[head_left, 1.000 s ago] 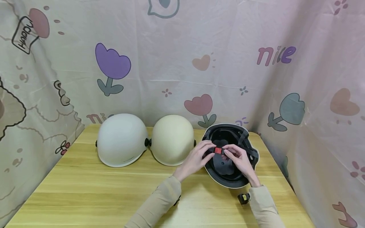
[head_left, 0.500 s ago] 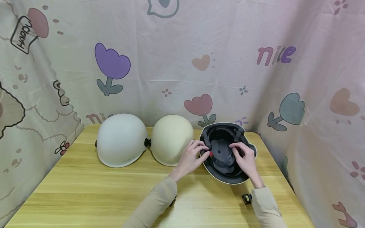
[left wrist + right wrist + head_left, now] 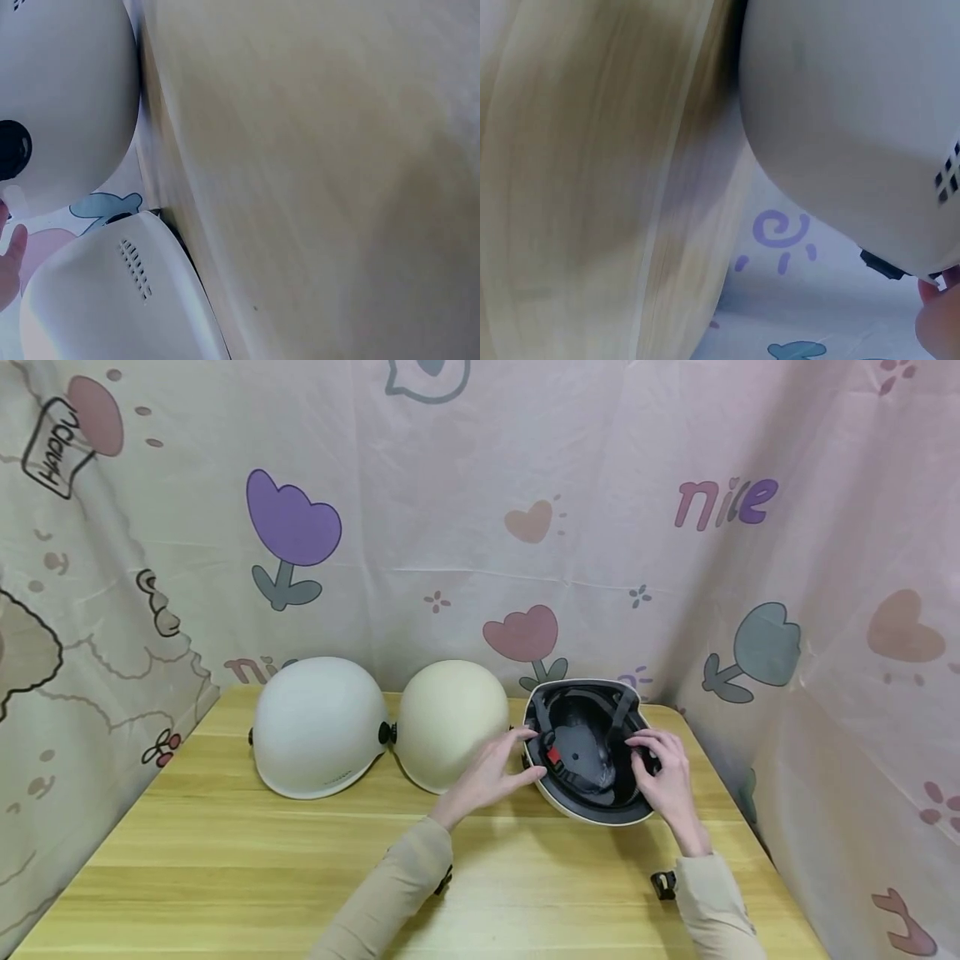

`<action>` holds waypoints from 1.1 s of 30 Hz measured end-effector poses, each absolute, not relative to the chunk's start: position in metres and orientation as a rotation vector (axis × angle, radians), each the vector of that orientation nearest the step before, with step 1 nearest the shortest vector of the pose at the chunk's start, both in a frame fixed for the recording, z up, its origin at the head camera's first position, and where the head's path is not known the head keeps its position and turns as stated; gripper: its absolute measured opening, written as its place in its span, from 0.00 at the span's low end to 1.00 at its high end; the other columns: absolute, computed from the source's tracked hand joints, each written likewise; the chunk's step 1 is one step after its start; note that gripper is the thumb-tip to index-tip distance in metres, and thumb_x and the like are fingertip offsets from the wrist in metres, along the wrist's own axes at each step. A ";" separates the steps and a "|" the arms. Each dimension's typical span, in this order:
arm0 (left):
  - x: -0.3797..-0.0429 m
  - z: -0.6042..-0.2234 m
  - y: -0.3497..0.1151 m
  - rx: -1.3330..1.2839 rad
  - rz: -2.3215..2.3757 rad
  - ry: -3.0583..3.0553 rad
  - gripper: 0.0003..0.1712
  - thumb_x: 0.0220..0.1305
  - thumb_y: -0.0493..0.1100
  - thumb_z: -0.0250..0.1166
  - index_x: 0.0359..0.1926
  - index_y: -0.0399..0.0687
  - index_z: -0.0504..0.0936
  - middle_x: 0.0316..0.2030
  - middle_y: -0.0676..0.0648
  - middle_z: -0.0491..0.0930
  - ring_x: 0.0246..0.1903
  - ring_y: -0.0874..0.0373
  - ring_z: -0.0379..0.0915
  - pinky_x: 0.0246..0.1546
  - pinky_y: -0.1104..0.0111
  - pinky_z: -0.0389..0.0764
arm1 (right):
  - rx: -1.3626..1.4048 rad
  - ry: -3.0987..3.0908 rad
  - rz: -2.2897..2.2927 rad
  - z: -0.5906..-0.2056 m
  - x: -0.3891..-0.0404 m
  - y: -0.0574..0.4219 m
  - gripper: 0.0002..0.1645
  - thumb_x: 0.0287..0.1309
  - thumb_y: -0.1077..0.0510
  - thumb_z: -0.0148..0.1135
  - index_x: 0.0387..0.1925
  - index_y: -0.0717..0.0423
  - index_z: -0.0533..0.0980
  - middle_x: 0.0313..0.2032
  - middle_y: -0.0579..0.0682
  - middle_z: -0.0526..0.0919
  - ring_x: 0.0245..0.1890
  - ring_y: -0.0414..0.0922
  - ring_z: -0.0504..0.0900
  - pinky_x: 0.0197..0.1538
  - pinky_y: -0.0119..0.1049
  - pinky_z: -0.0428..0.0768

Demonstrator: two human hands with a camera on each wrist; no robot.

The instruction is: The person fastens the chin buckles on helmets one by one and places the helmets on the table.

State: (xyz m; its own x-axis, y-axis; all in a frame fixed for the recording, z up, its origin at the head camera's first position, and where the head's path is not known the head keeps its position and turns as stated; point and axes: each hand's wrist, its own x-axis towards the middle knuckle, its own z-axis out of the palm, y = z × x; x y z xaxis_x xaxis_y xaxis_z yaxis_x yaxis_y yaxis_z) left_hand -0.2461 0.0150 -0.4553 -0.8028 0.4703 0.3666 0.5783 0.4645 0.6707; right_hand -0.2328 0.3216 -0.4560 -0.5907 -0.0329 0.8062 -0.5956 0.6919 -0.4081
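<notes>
An upturned pale helmet (image 3: 592, 816) with a black lining lies at the table's right side, its opening facing me. A red buckle (image 3: 554, 754) on a black strap hangs inside its left part. At its left rim, my left hand (image 3: 486, 778) has its fingers extended and its thumb spread apart from them. Fingertips of this hand (image 3: 10, 266) show close to the shell in the left wrist view. My right hand (image 3: 670, 781) grips the opposite rim, its fingers and thumb bent over the edge. The right wrist view shows the smooth outside of this helmet (image 3: 847, 112).
A cream helmet (image 3: 452, 727) stands dome up just left of the upturned one. Further left is a larger white helmet (image 3: 322, 727), its side knob close to the cream one. A patterned cloth (image 3: 600, 552) hangs behind the wooden table (image 3: 247, 877).
The hands have moved apart from the red buckle, which now hangs in the helmet. The helmet has shifted left and slightly back. My right hand has gone to the right rim, my left to the left.
</notes>
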 end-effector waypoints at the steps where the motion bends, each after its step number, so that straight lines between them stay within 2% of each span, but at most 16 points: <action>1: -0.246 -0.456 0.015 -0.923 -1.298 -2.569 0.36 0.67 0.57 0.66 0.69 0.48 0.68 0.72 0.42 0.68 0.71 0.45 0.66 0.71 0.50 0.69 | 0.470 -2.075 0.856 -0.457 -0.233 0.322 0.13 0.44 0.77 0.64 0.34 0.66 0.83 0.44 0.68 0.83 0.50 0.65 0.72 0.62 0.27 0.60; 4: -0.245 -0.457 0.015 -0.915 -1.384 -2.542 0.35 0.67 0.55 0.67 0.69 0.46 0.67 0.73 0.44 0.67 0.72 0.45 0.65 0.71 0.49 0.69 | 0.420 -2.091 0.839 -0.459 -0.233 0.323 0.13 0.43 0.76 0.65 0.35 0.67 0.83 0.48 0.70 0.81 0.53 0.68 0.71 0.63 0.32 0.61; 9: -0.244 -0.459 0.017 -0.907 -1.422 -2.502 0.39 0.67 0.54 0.67 0.71 0.41 0.66 0.76 0.44 0.62 0.74 0.42 0.59 0.73 0.45 0.64 | 0.359 -2.157 0.818 -0.464 -0.233 0.322 0.14 0.43 0.74 0.65 0.38 0.68 0.82 0.49 0.70 0.80 0.54 0.70 0.71 0.61 0.51 0.64; 12: -0.245 -0.460 0.017 -0.878 -1.447 -2.497 0.40 0.67 0.53 0.67 0.73 0.42 0.64 0.77 0.44 0.57 0.75 0.42 0.56 0.73 0.43 0.63 | 0.336 -2.194 0.825 -0.467 -0.233 0.320 0.16 0.45 0.72 0.65 0.40 0.68 0.82 0.51 0.70 0.79 0.56 0.69 0.70 0.61 0.55 0.64; 15: -0.245 -0.460 0.016 -0.847 -1.484 -2.496 0.41 0.68 0.53 0.66 0.75 0.45 0.62 0.78 0.44 0.55 0.76 0.42 0.55 0.73 0.44 0.64 | 0.322 -2.213 0.828 -0.468 -0.234 0.319 0.17 0.46 0.71 0.65 0.43 0.68 0.81 0.53 0.69 0.79 0.57 0.69 0.70 0.61 0.57 0.65; 22: -0.245 -0.458 0.014 -0.856 -1.585 -2.464 0.43 0.69 0.50 0.66 0.78 0.43 0.57 0.79 0.43 0.53 0.77 0.46 0.52 0.73 0.55 0.66 | 0.316 -2.224 0.837 -0.468 -0.234 0.316 0.22 0.47 0.69 0.65 0.48 0.68 0.80 0.55 0.69 0.79 0.58 0.69 0.69 0.62 0.58 0.64; 28: -0.246 -0.461 0.013 -0.853 -1.638 -2.452 0.44 0.72 0.51 0.63 0.79 0.45 0.53 0.80 0.45 0.51 0.77 0.48 0.52 0.73 0.56 0.66 | 0.303 -2.241 0.858 -0.470 -0.234 0.314 0.26 0.47 0.67 0.65 0.53 0.67 0.78 0.56 0.71 0.79 0.58 0.68 0.69 0.63 0.58 0.64; 33: -0.244 -0.463 0.012 -0.830 -1.642 -2.474 0.44 0.74 0.53 0.59 0.81 0.52 0.46 0.80 0.44 0.49 0.76 0.47 0.55 0.74 0.55 0.64 | 0.271 -2.249 0.880 -0.471 -0.234 0.313 0.27 0.49 0.68 0.65 0.55 0.66 0.77 0.55 0.70 0.80 0.58 0.67 0.71 0.62 0.55 0.66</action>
State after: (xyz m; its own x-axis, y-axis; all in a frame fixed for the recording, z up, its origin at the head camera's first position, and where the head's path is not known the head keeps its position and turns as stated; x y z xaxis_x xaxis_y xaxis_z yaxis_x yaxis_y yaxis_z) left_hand -0.2441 0.0120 -0.4627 -0.8535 0.4006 0.3331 0.4626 0.2886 0.8383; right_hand -0.2342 0.3133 -0.4710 -0.7354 0.0554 0.6754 -0.4179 0.7475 -0.5163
